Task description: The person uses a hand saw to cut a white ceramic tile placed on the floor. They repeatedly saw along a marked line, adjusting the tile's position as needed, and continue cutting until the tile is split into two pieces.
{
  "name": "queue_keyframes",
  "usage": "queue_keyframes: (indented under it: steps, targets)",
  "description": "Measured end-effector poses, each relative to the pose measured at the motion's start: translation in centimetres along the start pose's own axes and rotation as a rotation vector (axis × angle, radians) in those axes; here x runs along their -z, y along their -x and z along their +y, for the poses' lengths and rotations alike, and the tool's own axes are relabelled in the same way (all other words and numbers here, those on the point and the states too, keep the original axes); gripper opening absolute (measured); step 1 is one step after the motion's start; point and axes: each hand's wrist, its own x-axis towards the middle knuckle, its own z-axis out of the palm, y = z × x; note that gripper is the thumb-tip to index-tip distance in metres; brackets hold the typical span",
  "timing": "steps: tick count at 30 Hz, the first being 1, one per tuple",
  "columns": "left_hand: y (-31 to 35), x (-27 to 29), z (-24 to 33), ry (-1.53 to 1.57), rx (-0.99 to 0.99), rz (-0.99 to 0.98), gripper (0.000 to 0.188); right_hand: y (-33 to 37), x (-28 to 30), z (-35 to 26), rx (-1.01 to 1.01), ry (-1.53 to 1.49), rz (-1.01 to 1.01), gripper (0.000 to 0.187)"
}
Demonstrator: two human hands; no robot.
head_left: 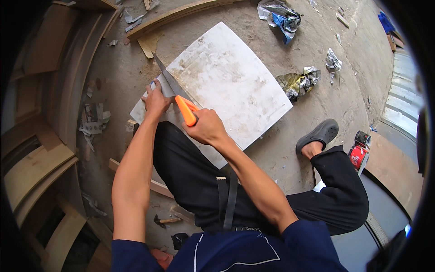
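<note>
My right hand is closed round the orange handle of a handsaw. The saw's blade slants up and left, lying across the left part of a large white board smudged with brown dirt. To the left of the blade, my left hand grips the board's left edge strip, with its fingers pointing away from me. The two hands are close together, with the saw handle between them. My left knee, in black trousers, rests against the board's near side. How deep the blade sits in the board cannot be made out.
Wooden frames or cabinets stand along the left. A long wooden plank lies beyond the board. Crumpled paper litters the concrete floor. Near my left leg lies a hammer. Red tape rolls sit at the right.
</note>
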Motion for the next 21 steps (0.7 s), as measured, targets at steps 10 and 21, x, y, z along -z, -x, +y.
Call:
queue_keyframes:
  steps: [10,21]
  targets:
    - [0.8,0.9,-0.2,0.022,0.095,-0.04,0.114,4.2,0.7,1.6,0.035,-0.041,-0.028,0.026]
    - [0.7,1.2,-0.9,0.027,0.182,-0.03,0.109,9.9,2.3,0.8,0.084,-0.251,0.017,0.017]
